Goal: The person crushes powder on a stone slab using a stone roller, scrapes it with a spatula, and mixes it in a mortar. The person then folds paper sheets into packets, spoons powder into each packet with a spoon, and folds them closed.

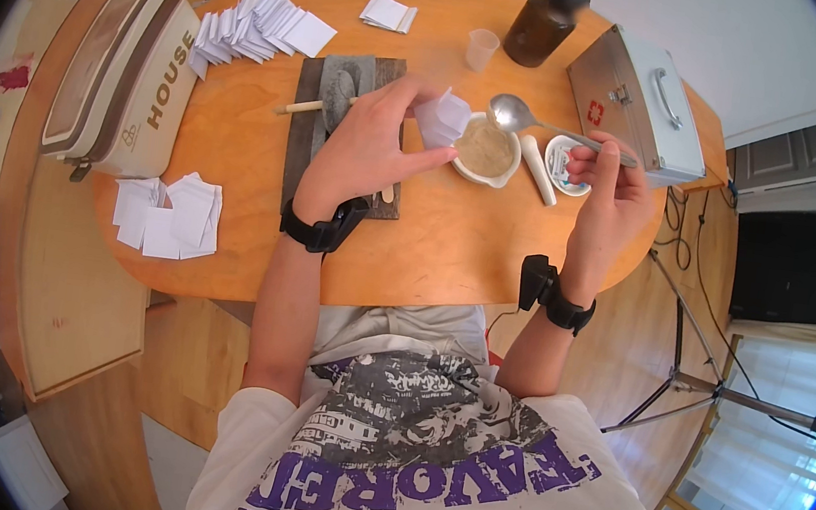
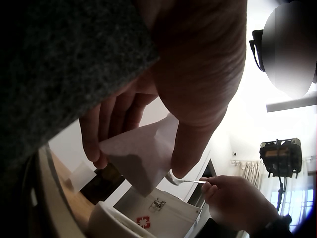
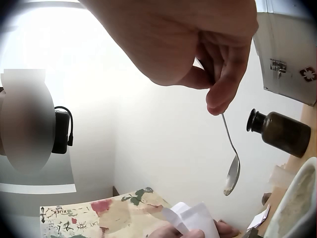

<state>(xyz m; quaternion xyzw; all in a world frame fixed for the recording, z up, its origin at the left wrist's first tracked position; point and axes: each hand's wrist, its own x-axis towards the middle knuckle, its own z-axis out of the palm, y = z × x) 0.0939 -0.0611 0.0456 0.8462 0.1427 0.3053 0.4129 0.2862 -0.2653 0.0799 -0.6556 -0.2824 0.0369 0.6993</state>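
My left hand (image 1: 370,145) holds a white folded paper pouch (image 1: 441,120) between thumb and fingers, beside and over the left rim of a white mortar (image 1: 485,180). Light brown powder (image 1: 485,149) lies in the mortar. My right hand (image 1: 618,193) pinches the handle of a metal spoon (image 1: 512,113), its bowl over the mortar's far side, close to the pouch. In the right wrist view, a little powder clings to the tip of the spoon (image 3: 233,174). A white pestle (image 1: 538,170) lies right of the mortar, next to a small white dish (image 1: 579,188).
Left of the mortar lies a dark board (image 1: 299,157) with a grey stone. Folded white packets (image 1: 263,27) and loose paper squares (image 1: 166,219) are at left. A plastic cup (image 1: 482,50), a brown bottle (image 1: 542,31) and a metal case (image 1: 636,110) stand at the back.
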